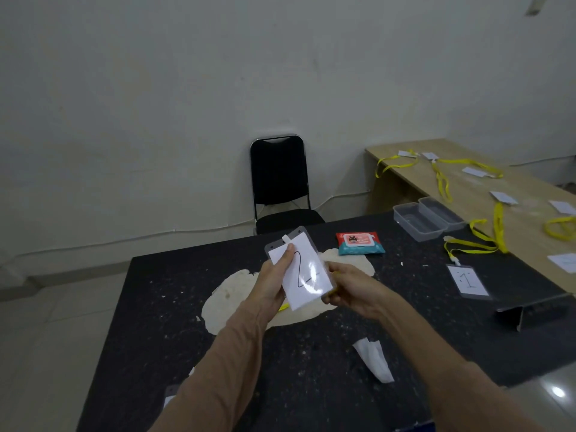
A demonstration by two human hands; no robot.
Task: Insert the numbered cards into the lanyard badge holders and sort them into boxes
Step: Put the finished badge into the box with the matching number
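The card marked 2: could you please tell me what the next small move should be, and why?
Probably push the card further into the badge holder with the left hand, whose thumb lies on it, while the right hand steadies the holder's lower edge. The card looks skewed, not squarely seated, though glare makes this uncertain.

Two desks [174,307] — one black, one wooden [467,194]. Two clear boxes [420,233], one chair [277,173], one wipes pack [360,243], one crumpled tissue [374,360]. Two badge holders [300,232] with numbered cards [304,275] — a 2 and a 1.
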